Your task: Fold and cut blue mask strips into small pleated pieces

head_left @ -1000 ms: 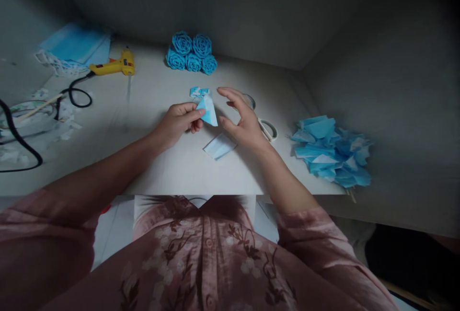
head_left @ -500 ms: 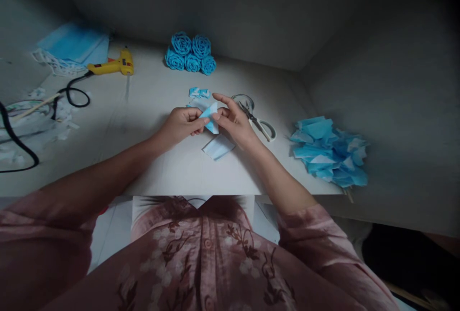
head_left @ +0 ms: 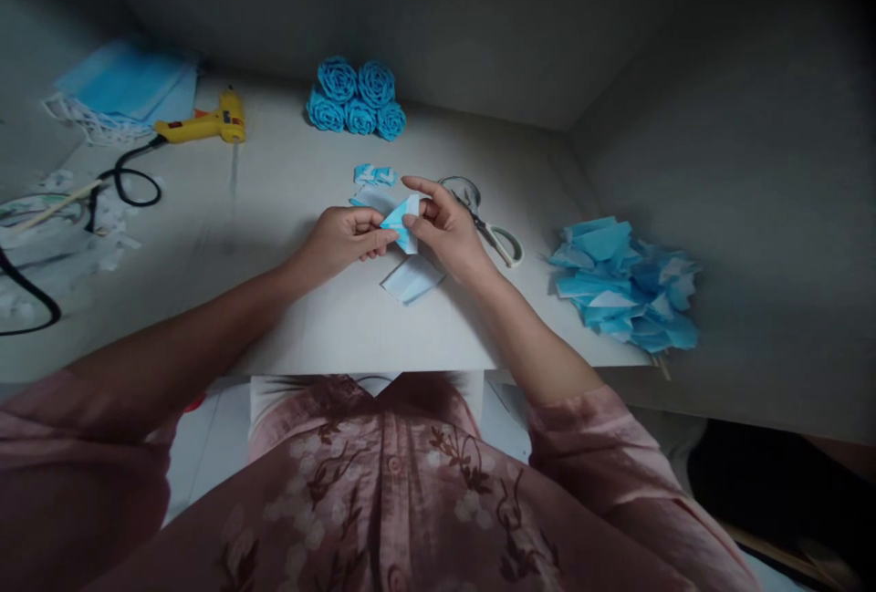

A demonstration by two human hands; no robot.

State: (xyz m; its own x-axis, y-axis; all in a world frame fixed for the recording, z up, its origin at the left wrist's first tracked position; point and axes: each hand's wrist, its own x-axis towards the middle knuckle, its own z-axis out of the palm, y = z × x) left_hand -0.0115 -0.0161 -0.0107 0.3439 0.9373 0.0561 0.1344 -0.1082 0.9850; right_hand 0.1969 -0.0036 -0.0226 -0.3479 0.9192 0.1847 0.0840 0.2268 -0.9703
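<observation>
Between my two hands is a small piece of blue and white face mask fabric (head_left: 409,225), folded to a point on its left side. My left hand (head_left: 348,234) pinches that pointed side between thumb and fingers. On the other side, my right hand (head_left: 444,225) grips the fabric with the thumb in front, its index finger stretched out above. Just below lies a flat pale blue fabric piece (head_left: 411,279). Another flat piece (head_left: 373,198) lies partly hidden behind my hands, with small folded blue and white pieces (head_left: 375,174) beyond it.
Scissors (head_left: 503,243) lie by a roll of clear tape (head_left: 460,188) to the right. Rolled blue flowers (head_left: 359,98) are stacked at the back. A yellow glue gun (head_left: 205,125), face masks (head_left: 127,86) and white scraps (head_left: 109,232) are left. A ruffled blue bundle (head_left: 624,286) sits right.
The folded fabric has turned slightly in my fingers and shows more of its front. Both hands keep their grip. The whole view has shifted a little.
</observation>
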